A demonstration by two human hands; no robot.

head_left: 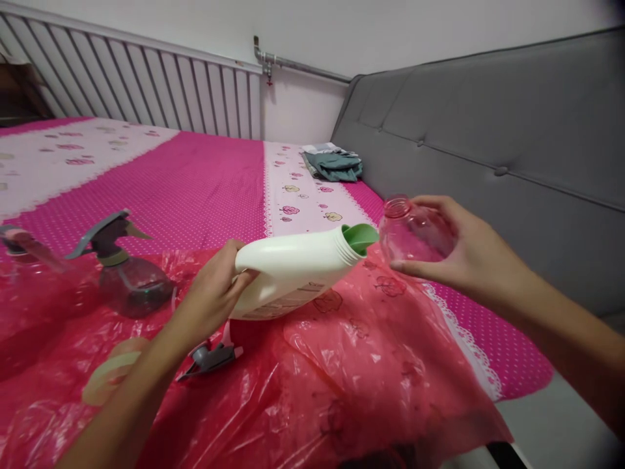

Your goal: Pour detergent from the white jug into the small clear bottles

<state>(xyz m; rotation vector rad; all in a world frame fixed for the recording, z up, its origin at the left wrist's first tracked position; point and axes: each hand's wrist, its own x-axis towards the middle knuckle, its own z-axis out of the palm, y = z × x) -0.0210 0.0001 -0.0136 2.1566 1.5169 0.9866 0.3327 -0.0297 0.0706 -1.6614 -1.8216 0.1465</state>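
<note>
My left hand (217, 290) is wrapped round the handle of a white detergent bottle (293, 267), which is tilted nearly level with its green pouring spout (360, 238) pointing right. My right hand (452, 247) grips a clear pink spray bottle body (415, 234) without its top, the open neck facing up close to the spout. Whether spout and neck touch, I cannot tell. Below the detergent bottle lies a loose grey and pink spray head (211, 357). Beside my left forearm is a pale yellow-green round cap (110, 371).
A red plastic sheet (361, 371) covers the near part of the bed (215, 176). On the left stand a clear spray bottle (131, 283) with a grey trigger and a pink one (34, 280). Folded clothes (334, 164) lie near the grey headboard (488, 124); a radiator (137, 81) is behind.
</note>
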